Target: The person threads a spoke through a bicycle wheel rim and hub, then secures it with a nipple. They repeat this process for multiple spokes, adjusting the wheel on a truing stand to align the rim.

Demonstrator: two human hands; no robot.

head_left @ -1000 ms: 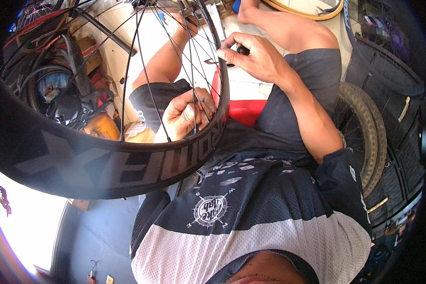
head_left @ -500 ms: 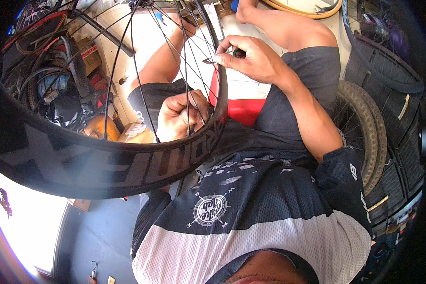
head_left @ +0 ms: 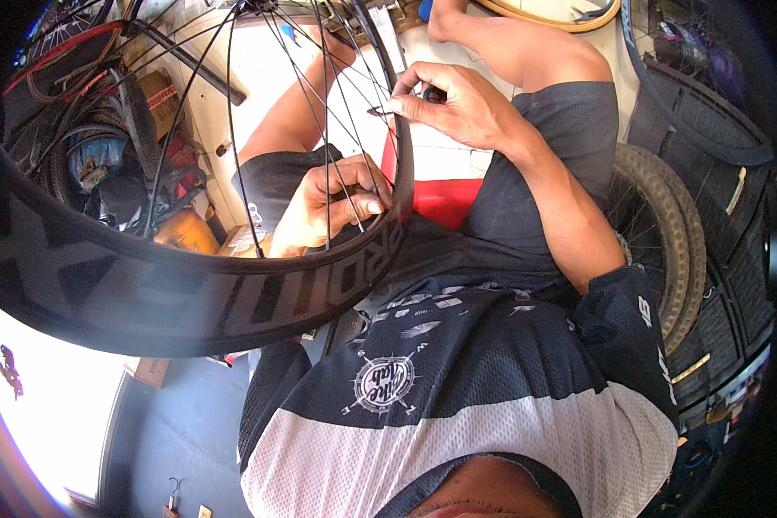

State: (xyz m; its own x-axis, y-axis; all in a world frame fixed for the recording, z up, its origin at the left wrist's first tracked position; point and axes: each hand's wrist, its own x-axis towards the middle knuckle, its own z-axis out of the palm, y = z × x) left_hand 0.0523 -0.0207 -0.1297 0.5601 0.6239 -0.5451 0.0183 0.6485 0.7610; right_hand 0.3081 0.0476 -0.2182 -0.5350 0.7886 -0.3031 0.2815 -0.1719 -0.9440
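A large bicycle wheel with a deep black rim [head_left: 190, 298] and thin black spokes fills the left side of the view. My left hand [head_left: 332, 203] reaches inside the rim among the spokes, near its right edge. Its fingers are curled and the thumb is drawn in beside the rim; whatever they pinch is hidden. At the rim's upper right, my right hand [head_left: 462, 108] is closed around a small tool with a dark green handle [head_left: 434, 94]. A thin pointed tip [head_left: 376, 111] sticks out past the thumb toward the rim's edge.
Beneath my hands, a red object [head_left: 445, 200] sits between my legs. Knobbly tyres [head_left: 669, 250] stand at the right beside a dark slatted panel [head_left: 721, 224]. Behind the wheel at left lie more tyres [head_left: 134, 125], boxes and an orange-yellow item [head_left: 186, 231]. A tan-walled tyre [head_left: 570, 22] rests at the top.
The wheel has turned a little, its lower rim and spokes shifting left. My left hand has moved slightly, its thumb now showing more. The right hand has hardly moved.
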